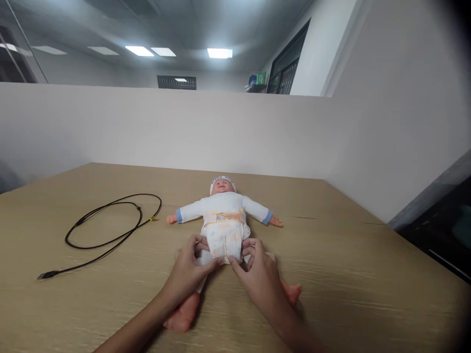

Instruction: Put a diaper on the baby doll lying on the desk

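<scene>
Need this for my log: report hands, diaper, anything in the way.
Left hand and right hand touching lower diaper from either side. Diaper on doll, doll face-up. Black cable lies left, not in the way.

Doll (224,202) face-up on table (342,274), head (222,187) toward wall (184,127) behind. Diaper (225,236) around its hips. Left hand (196,262) at diaper's lower left, right hand (259,267) at lower right. 1 cable (79,222) on table, left of doll, apart from it.

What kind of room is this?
It looks like an indoor workroom or practice room, maybe an office, but I can't be sure. There are bright ceiling panels, a big wooden-looking table, and a baby doll lying on it.
</scene>
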`<state>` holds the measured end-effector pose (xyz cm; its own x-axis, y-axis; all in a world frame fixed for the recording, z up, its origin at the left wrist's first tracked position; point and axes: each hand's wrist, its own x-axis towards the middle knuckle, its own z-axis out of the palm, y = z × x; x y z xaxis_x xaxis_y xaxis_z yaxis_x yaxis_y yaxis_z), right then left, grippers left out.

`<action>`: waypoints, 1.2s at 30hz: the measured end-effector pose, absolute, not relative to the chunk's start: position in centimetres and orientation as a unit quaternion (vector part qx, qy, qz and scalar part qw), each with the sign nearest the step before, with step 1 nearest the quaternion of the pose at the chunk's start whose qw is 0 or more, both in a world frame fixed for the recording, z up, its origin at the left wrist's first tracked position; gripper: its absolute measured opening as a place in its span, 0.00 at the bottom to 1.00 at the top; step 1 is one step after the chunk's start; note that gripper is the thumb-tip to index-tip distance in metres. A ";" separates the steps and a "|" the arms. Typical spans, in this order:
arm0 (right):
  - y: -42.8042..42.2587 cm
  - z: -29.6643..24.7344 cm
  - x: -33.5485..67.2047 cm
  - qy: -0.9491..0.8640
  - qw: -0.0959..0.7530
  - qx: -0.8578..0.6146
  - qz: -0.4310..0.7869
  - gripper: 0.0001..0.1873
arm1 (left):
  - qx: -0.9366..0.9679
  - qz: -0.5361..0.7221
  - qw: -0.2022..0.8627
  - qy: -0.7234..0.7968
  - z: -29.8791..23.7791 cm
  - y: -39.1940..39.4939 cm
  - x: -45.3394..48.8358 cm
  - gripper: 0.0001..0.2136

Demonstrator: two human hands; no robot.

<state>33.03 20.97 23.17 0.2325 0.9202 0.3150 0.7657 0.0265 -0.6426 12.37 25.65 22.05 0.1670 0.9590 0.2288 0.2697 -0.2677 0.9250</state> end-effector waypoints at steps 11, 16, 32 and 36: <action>20.1 24.5 33.0 -0.651 0.288 -0.697 0.083 0.11 | 0.706 0.350 0.374 0.490 22.2 26.2 11.5 0.20; 20.4 24.9 33.1 -0.661 0.301 -0.683 0.073 0.15 | 0.684 0.360 0.468 0.428 21.9 27.2 11.3 0.21; 24.5 25.6 36.9 -0.646 0.395 -0.560 0.336 0.22 | 0.619 0.367 0.605 0.341 22.2 28.2 11.8 0.24; 23.8 25.4 36.8 -0.644 0.400 -0.540 0.365 0.24 | 0.612 0.364 0.617 0.335 22.3 28.0 11.7 0.25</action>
